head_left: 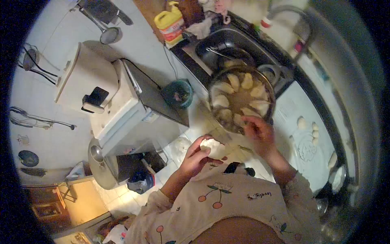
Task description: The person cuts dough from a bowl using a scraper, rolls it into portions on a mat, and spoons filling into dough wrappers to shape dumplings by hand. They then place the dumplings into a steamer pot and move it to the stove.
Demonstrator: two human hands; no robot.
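Note:
In my left hand lies a white, flattened round of dough, gripped at its edge between thumb and fingers. My right hand is over the near rim of a round pan, its fingers drawn together and somewhat blurred; whether they hold anything is hidden. Pale crescent-shaped pieces like dumplings ring the inside of the pan, around a brownish middle.
Right of the pan, a white work surface carries several small dough lumps and a floury patch. Behind the pan is a dark sink with a yellow jug beside it. A teal bin stands on the left.

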